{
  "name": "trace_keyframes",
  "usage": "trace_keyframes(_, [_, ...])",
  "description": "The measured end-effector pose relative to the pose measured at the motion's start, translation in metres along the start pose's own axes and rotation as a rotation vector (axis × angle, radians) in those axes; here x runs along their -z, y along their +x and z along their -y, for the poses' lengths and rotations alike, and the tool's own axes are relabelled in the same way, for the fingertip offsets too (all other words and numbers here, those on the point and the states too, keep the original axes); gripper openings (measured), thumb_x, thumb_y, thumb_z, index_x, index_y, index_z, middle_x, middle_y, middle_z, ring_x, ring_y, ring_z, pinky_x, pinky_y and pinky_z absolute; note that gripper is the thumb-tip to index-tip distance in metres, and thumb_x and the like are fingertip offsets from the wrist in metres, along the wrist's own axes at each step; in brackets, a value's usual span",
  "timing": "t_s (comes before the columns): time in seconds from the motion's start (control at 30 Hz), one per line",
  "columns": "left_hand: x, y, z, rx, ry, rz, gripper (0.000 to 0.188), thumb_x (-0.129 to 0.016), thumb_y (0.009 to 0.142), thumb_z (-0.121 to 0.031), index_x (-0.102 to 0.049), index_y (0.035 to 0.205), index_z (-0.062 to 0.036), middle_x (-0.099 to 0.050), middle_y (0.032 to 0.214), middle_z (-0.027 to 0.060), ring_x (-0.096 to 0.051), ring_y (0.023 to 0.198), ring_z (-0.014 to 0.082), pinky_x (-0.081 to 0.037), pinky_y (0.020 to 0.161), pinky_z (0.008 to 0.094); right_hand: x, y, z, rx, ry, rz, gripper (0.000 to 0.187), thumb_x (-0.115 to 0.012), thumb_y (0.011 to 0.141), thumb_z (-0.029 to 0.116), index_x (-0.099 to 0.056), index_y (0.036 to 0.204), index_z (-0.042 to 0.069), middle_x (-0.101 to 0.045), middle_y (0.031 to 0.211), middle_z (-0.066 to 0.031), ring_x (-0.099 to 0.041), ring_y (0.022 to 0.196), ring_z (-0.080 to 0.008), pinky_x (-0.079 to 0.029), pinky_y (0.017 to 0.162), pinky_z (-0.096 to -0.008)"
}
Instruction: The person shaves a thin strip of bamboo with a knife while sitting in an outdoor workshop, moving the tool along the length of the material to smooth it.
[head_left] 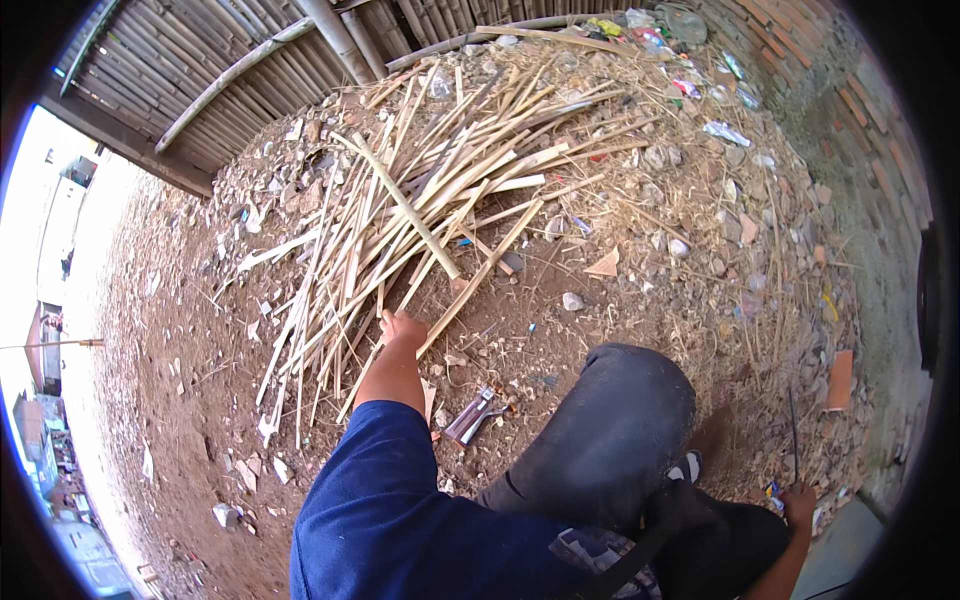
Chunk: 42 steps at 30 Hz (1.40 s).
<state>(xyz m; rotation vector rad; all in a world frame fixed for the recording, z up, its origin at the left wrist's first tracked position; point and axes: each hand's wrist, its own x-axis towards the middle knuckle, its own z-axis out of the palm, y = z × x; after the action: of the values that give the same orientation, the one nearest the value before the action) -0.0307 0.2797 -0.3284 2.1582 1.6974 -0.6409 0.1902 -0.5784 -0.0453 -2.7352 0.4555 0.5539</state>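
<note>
The two hands are working well apart. The left hand is reaching to the near side of a messy heap of long, pale, flat split-bamboo strips, fingers curling in by the ends, but I can't tell if they're actually gripping one. The right hand is hanging way off at the lower right, closing around a thin dark rod that's sticking up from it. The strips are fanning out and crisscrossing every which way, looking straight and rough-edged, with a thicker round tan pole lying across the top.

Everything's resting on dry brown dirt ground, with pebbles, broken bits and straw scattering all over. A flat brown-and-white packet is lying near the dark grey trouser leg. A slatted bamboo wall is closing off the top left, while a weathered brick wall is running down the right.
</note>
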Motion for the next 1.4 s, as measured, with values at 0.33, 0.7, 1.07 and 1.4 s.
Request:
trace_keyframes(0.33, [0.01,-0.031,0.007,-0.073,0.039,0.17,0.049,-0.059,0.093,-0.035,-0.059,0.137,-0.0136,-0.053,0.144,0.0129,-0.054,0.131,0.0306,-0.047,0.106,0.0456,0.005,-0.004,0.003,0.074,-0.015,0.031,0.022,-0.076,0.072,0.01,-0.055,0.074,0.005,-0.051,0.058,-0.0027,-0.048,0.043,-0.0147,-0.038,0.041,-0.0316])
trace_keyframes(0.7, [-0.025,-0.069,0.024,-0.534,-0.115,-0.152,0.026,-0.054,0.094,-0.012,-0.063,0.117,-0.0154,-0.061,0.12,0.0162,-0.065,0.107,0.038,-0.055,0.088,0.0472,0.026,-0.025,0.017,0.222,-0.157,-0.111,0.023,-0.076,0.069,0.009,-0.056,0.075,0.0,-0.052,0.063,-0.0054,-0.054,0.06,-0.0209,-0.044,0.06,-0.0402])
trace_keyframes(1.07, [0.04,-0.197,-0.011,-0.511,-0.303,-0.083,0.034,-0.046,0.103,-0.033,-0.054,0.123,-0.0073,-0.068,0.1,0.0273,-0.067,0.096,0.0442,-0.051,0.085,0.0552,0.03,-0.053,0.121,0.444,-0.054,-0.251,0.032,-0.079,0.073,0.018,-0.058,0.085,-0.004,-0.06,0.075,-0.0182,-0.058,0.071,-0.0309,-0.047,0.071,-0.0427])
trace_keyframes(1.4, [0.126,-0.244,-0.038,-0.806,-0.246,-0.023,0.044,-0.039,0.107,-0.039,-0.065,0.103,-0.0036,-0.067,0.087,0.0175,-0.065,0.081,0.0313,-0.05,0.076,0.0428,0.06,-0.09,0.204,0.775,0.032,-0.214,0.032,-0.082,0.075,0.02,-0.061,0.087,-0.001,-0.063,0.073,-0.0167,-0.06,0.066,-0.0357,-0.047,0.063,-0.0423])
